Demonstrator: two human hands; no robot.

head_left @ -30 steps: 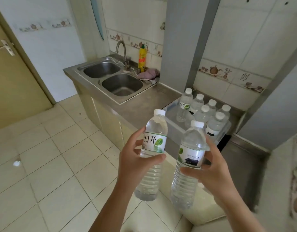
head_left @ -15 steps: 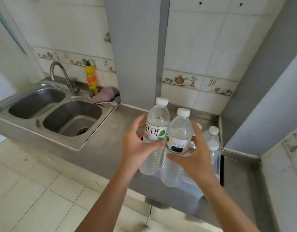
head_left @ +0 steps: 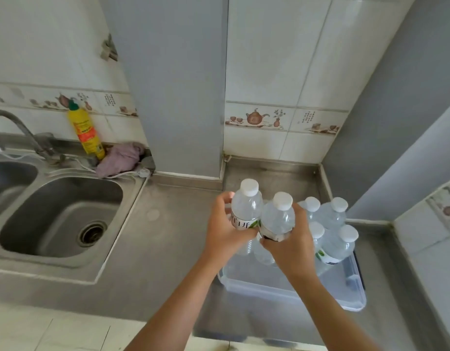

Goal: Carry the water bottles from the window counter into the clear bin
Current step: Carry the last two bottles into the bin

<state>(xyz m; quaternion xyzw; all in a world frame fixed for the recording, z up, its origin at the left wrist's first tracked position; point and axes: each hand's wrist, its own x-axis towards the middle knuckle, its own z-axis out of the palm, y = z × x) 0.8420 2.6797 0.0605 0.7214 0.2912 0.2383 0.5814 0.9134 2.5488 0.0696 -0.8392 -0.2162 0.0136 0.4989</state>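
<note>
On the far left a steel sink (head_left: 59, 216) is set into the steel surface (head_left: 165, 239), with a curved tap (head_left: 13, 130) behind it, then a yellow dish-soap bottle (head_left: 86, 131) and a crumpled purple cloth (head_left: 120, 159) against the tiled wall. Further right, the left hand (head_left: 222, 230) is wrapped around a capped water bottle (head_left: 245, 209) with a green-leaf label, held upright. Touching it on the right, a second water bottle (head_left: 278, 216) is gripped by the right hand (head_left: 292, 245). Both bottles hang over the near left part of the clear bin (head_left: 282, 287), their bases inside its walls. Four more bottles (head_left: 333, 231) stand upright in the bin's far right part.
</note>
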